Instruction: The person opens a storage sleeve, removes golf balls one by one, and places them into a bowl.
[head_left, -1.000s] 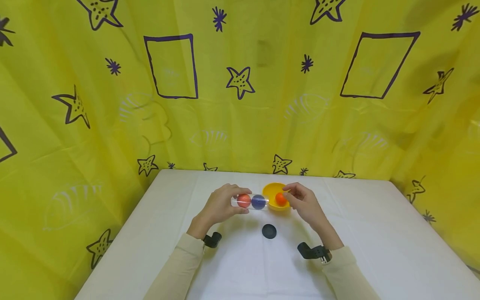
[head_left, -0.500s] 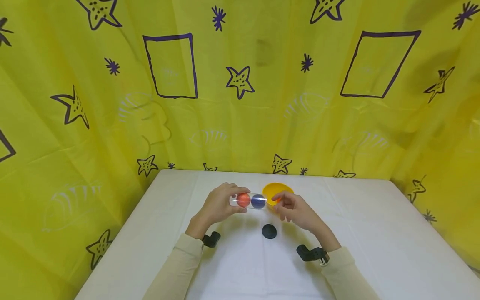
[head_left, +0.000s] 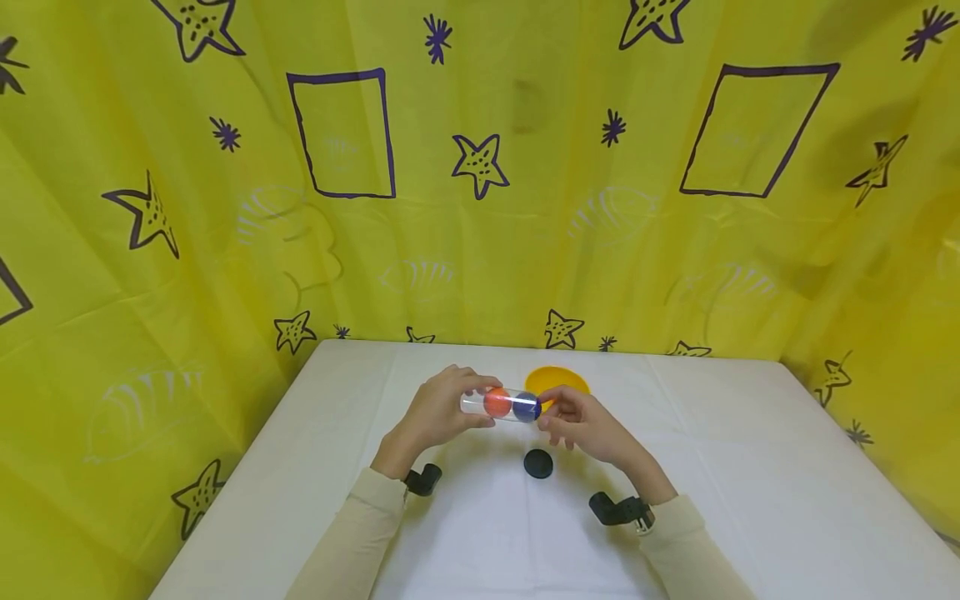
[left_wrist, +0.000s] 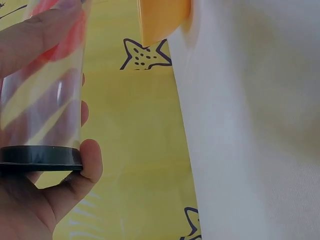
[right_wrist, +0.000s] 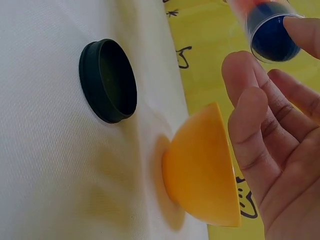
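Observation:
My left hand grips a clear tube sideways above the table, fingers on the far side and thumb on the near side. Its closed end has a black cap. Inside lie a red ball and a dark blue ball, the blue one right at the uncapped mouth. My right hand is at that mouth. One fingertip touches the blue ball at the rim, while its other fingers are loosely bent beside it. A yellow bowl stands just behind; its inside is mostly hidden by my right hand.
A round black lid lies on the white table, nearer to me than the tube. Yellow patterned curtain hangs behind the table and at both sides. A black wrist camera is strapped to my right wrist.
My right hand has left the orange ball in the yellow bowl and moved left to the tube's mouth. The red and blue balls have slid right inside the tube; my left hand stays put.

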